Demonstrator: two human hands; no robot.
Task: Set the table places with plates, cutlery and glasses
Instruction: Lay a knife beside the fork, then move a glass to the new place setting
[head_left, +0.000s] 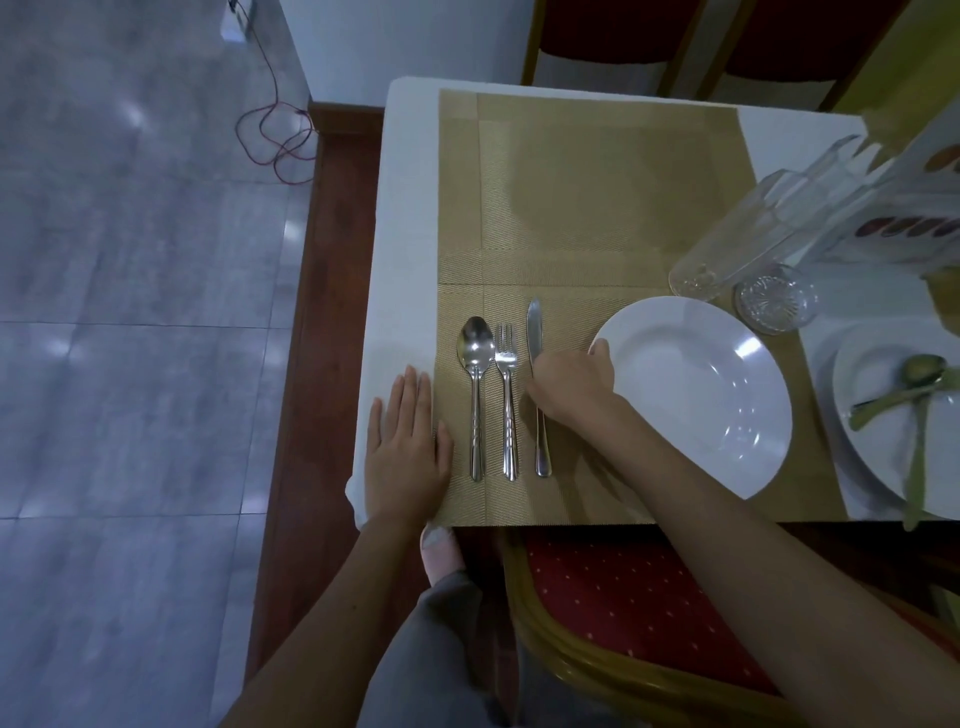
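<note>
Right hand (569, 387) curling fingers around knife (536, 384), gripping mid-handle. Knife lying lengthwise, blade pointing away from me, plate (696, 395) just right of fingers, fork (508, 400) and spoon (475, 395) just left. Left hand (405, 452) resting flat, fingers straight, on tabletop (405, 260) edge, farther off.

A single wide-angle view was taken from the head, directed forward and steeply down over the near table (405, 218) corner. The scene was seen from close above, with straight edges bent toward the frame borders.
</note>
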